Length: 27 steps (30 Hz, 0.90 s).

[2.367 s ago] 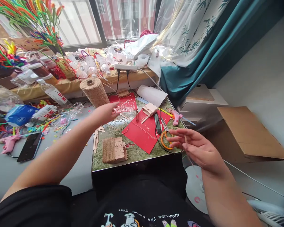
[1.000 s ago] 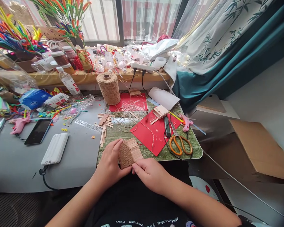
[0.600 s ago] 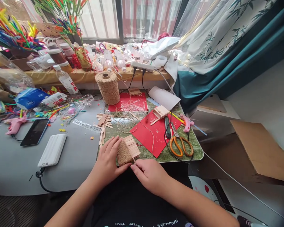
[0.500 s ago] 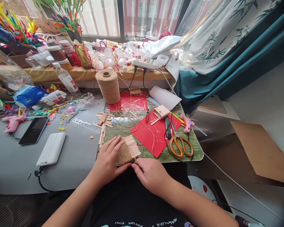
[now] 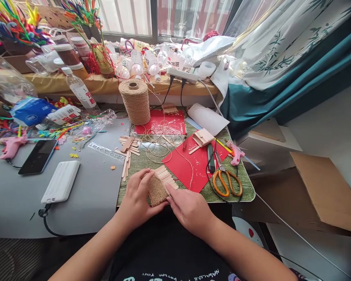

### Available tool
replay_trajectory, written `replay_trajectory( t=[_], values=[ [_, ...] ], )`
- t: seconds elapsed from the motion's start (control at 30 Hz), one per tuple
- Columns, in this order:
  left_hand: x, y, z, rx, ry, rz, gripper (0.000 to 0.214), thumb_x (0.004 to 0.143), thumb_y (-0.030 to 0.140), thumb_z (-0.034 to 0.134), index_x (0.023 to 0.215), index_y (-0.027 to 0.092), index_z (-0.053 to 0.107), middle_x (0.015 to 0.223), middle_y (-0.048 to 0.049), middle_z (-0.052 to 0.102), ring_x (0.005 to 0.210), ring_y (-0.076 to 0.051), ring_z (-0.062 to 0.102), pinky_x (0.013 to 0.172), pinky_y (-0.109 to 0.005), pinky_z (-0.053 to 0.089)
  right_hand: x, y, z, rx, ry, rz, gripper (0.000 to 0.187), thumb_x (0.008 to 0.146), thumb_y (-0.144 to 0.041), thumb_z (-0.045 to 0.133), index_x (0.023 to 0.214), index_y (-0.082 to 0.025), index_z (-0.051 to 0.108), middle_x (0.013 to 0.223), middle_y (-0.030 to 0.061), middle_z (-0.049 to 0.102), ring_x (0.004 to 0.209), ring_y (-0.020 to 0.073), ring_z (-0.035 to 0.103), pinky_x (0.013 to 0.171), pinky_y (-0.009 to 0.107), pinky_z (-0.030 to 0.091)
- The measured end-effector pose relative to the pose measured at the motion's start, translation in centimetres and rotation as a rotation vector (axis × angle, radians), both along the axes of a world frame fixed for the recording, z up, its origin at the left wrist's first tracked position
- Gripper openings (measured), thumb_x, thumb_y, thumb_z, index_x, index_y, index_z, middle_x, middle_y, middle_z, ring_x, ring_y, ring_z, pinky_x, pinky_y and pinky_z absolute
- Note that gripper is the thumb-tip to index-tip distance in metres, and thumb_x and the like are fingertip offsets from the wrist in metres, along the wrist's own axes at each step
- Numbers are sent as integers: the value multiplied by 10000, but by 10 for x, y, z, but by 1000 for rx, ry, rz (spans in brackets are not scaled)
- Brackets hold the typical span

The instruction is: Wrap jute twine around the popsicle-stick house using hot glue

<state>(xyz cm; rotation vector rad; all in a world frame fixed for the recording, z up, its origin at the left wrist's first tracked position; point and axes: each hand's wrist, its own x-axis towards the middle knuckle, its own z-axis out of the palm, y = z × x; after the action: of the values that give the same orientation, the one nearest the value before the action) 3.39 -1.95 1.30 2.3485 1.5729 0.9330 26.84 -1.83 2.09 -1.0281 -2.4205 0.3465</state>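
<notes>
Near the front edge of the green mat I hold a small panel of popsicle sticks (image 5: 163,174), its left part wrapped in rows of jute twine (image 5: 157,191). My left hand (image 5: 137,195) grips the panel's left side, fingers over the top and thumb along the lower edge. At the lower right corner my right hand (image 5: 187,205) is closed, index finger and thumb pinching the panel's edge where the wrapping ends. Whether twine lies in that pinch is hidden. Loose twine (image 5: 155,142) lies tangled behind, beside a big twine spool (image 5: 135,102).
Orange-handled scissors (image 5: 226,183), a utility knife (image 5: 211,158) and a small stick box (image 5: 202,137) lie on or by red paper (image 5: 183,162). A pink glue gun (image 5: 236,153) is at the right edge. Loose sticks (image 5: 128,156), a phone (image 5: 38,156) and a power bank (image 5: 61,181) are leftward.
My right index finger has moved up onto the panel's right edge, and the panel has tilted slightly. The whole view has shifted a little.
</notes>
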Motion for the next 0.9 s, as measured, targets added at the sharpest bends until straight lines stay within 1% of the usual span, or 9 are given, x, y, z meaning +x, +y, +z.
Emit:
replay_trajectory(
  t=[0.07,0.13,0.23,0.33,0.47,0.6,0.77,0.9],
  values=[
    [0,0,-3,55,-38,-21,890,866,472,828,1572,252,334,1550,-204,450,1441,-374,493,1192,-572,471,-1,0,-1,21,-2,7,466,1118,-248,445,1542,-57,484,969,136,797,809,262,745,689,378,569],
    [-3,1,-5,111,-13,-63,850,872,448,832,1559,258,368,1562,-196,459,1446,-377,493,1196,-581,467,-2,-1,-2,60,12,14,463,1118,-236,445,1539,-46,476,947,124,792,779,248,734,658,369,553],
    [-5,3,-5,139,91,-123,802,886,437,819,1561,262,424,1516,-154,569,1467,-399,469,1222,-598,433,-3,0,-4,100,17,27,441,1113,-206,440,1517,-37,488,921,109,783,750,238,719,637,370,538],
    [-6,5,-2,117,142,-131,805,903,453,793,1591,270,417,1471,-116,643,1472,-403,459,1219,-591,434,-3,1,-6,102,4,38,433,1109,-201,447,1510,-43,493,928,104,781,754,238,714,632,375,532],
    [-6,6,3,68,184,-124,838,916,494,765,1631,272,389,1548,-109,595,1487,-402,444,1220,-586,432,-3,2,-9,114,19,50,429,1107,-187,439,1506,-37,487,903,99,770,735,232,701,621,373,524],
    [-8,8,8,17,224,-142,867,919,545,747,1655,282,372,1603,-116,535,1475,-404,456,1219,-587,434,-1,2,-15,125,45,40,457,1101,-172,435,1541,-48,457,875,94,756,723,223,690,609,355,516],
    [-11,12,15,3,268,-177,883,926,580,729,1656,250,359,1603,-103,540,1428,-397,477,1208,-571,446,2,2,-20,127,36,40,519,1087,-159,431,1596,-63,399,854,86,741,709,225,675,592,347,512],
    [-10,13,17,7,292,-172,869,922,591,728,1636,232,384,1593,-101,554,1398,-397,495,1185,-572,464,4,2,-22,135,39,57,576,1073,-139,434,1636,-72,335,865,81,739,701,231,667,591,357,521]
  ],
)
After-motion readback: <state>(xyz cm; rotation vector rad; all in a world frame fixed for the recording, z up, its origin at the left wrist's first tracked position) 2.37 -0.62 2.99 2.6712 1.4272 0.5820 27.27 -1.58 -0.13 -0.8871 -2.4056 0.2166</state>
